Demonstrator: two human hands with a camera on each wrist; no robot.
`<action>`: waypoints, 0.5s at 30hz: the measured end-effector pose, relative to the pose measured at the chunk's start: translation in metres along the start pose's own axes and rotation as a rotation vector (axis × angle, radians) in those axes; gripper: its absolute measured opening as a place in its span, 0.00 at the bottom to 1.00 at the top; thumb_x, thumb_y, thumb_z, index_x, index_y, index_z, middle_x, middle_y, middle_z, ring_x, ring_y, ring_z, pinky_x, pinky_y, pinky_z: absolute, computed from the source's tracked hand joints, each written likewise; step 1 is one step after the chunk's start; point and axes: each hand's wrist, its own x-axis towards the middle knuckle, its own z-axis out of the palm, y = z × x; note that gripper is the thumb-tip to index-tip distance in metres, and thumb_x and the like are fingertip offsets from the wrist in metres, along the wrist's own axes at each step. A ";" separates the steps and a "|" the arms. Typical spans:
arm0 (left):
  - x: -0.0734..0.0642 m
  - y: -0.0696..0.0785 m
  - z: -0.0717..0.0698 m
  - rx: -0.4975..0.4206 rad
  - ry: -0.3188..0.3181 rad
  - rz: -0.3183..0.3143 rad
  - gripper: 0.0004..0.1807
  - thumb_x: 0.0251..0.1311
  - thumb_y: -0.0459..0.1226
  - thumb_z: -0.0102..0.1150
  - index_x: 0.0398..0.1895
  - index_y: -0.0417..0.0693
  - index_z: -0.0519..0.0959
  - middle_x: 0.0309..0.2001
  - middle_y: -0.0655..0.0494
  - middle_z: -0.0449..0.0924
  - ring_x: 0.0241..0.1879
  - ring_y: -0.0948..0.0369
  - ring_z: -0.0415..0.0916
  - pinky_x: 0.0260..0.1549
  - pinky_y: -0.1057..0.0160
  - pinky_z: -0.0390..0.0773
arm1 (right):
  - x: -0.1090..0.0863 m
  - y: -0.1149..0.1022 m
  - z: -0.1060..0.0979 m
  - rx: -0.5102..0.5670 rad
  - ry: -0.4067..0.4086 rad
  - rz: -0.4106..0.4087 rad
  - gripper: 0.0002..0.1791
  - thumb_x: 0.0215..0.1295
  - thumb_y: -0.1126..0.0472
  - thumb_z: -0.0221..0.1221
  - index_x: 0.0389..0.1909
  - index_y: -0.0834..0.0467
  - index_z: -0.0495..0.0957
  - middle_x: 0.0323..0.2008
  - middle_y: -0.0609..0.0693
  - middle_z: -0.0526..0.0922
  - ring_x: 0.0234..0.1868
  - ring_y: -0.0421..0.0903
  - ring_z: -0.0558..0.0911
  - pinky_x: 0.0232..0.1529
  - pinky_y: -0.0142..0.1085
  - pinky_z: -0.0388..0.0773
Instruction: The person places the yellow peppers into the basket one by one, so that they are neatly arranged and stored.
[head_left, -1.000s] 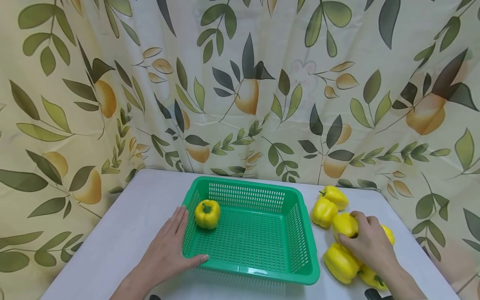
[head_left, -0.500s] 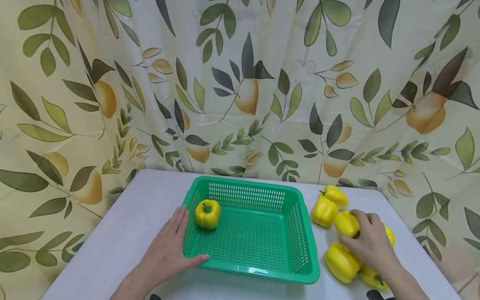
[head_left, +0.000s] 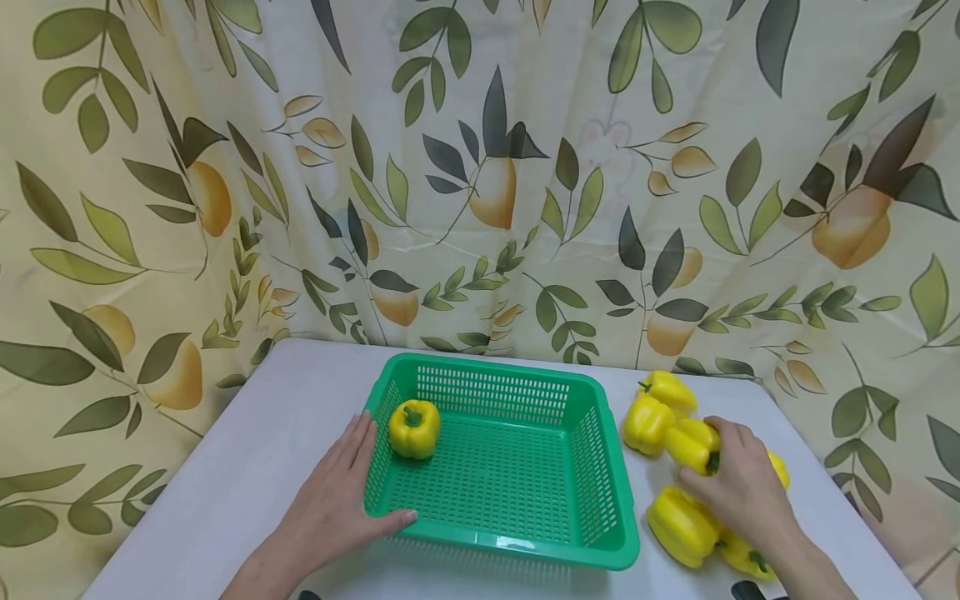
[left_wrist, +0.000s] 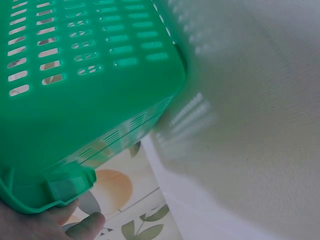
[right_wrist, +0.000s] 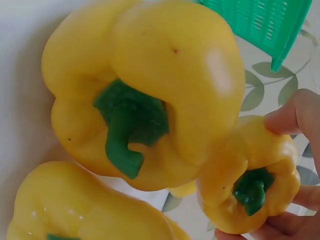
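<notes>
My left hand (head_left: 330, 492) lies at the near-left corner of a green plastic basket (head_left: 517, 547), its fingers extended along the left rim and its thumb on the front rim. In the left wrist view, fingertips show beside the rim under the slotted basket wall (left_wrist: 90, 110). Inside the basket a yellow bell pepper (head_left: 414, 432) stands upright by the left wall. On the right, my right hand (head_left: 742, 479) holds another yellow bell pepper (head_left: 688, 442) between thumb and fingers. The right wrist view shows the held pepper (right_wrist: 225, 160) with its green stem facing the camera.
Several more yellow bell peppers surround the right hand: two behind it, including a near one (head_left: 648, 425), and others in front, such as a large pepper (head_left: 681, 525). A white table (head_left: 300, 400) carries everything. Behind it hangs a leaf-and-fruit patterned curtain (head_left: 480, 167).
The pepper in my right hand has turned, and its stem end now shows near the fingers. My left hand and the basket stay put.
</notes>
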 end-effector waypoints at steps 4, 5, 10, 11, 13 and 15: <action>0.001 0.000 0.000 0.006 0.001 0.000 0.66 0.47 0.74 0.58 0.77 0.37 0.52 0.80 0.43 0.45 0.79 0.46 0.47 0.72 0.43 0.61 | 0.000 -0.001 -0.001 0.001 0.000 0.004 0.48 0.52 0.52 0.68 0.68 0.72 0.58 0.58 0.77 0.64 0.49 0.68 0.68 0.48 0.65 0.73; 0.001 0.000 0.000 0.005 -0.002 -0.003 0.66 0.47 0.74 0.58 0.77 0.37 0.52 0.80 0.43 0.45 0.79 0.46 0.46 0.73 0.43 0.60 | 0.000 -0.001 -0.002 0.000 -0.001 0.006 0.49 0.53 0.51 0.68 0.68 0.72 0.58 0.59 0.77 0.64 0.49 0.68 0.69 0.48 0.65 0.73; 0.002 -0.001 0.001 -0.001 -0.003 -0.005 0.66 0.47 0.74 0.59 0.78 0.38 0.51 0.80 0.44 0.44 0.79 0.47 0.45 0.73 0.44 0.59 | -0.001 -0.001 -0.004 0.016 -0.017 0.001 0.49 0.55 0.50 0.67 0.70 0.71 0.57 0.60 0.77 0.64 0.50 0.69 0.70 0.49 0.67 0.73; 0.002 -0.001 0.001 -0.002 -0.001 -0.005 0.66 0.46 0.73 0.59 0.78 0.38 0.51 0.80 0.44 0.44 0.79 0.47 0.45 0.73 0.43 0.59 | -0.001 -0.001 -0.004 0.023 -0.026 -0.002 0.48 0.56 0.50 0.67 0.70 0.71 0.56 0.61 0.76 0.63 0.51 0.69 0.70 0.50 0.67 0.73; 0.002 -0.001 0.001 -0.004 -0.002 -0.006 0.66 0.47 0.73 0.59 0.78 0.38 0.51 0.80 0.44 0.44 0.79 0.47 0.45 0.73 0.43 0.59 | -0.001 -0.001 -0.004 0.036 -0.041 -0.013 0.48 0.57 0.51 0.66 0.71 0.70 0.56 0.61 0.76 0.63 0.52 0.68 0.70 0.51 0.67 0.72; 0.001 0.000 0.001 -0.003 0.006 -0.001 0.66 0.47 0.73 0.59 0.77 0.37 0.51 0.80 0.43 0.45 0.79 0.46 0.46 0.73 0.43 0.60 | -0.002 -0.001 -0.005 0.042 -0.046 -0.023 0.47 0.57 0.52 0.66 0.71 0.70 0.56 0.61 0.76 0.63 0.52 0.68 0.71 0.51 0.67 0.72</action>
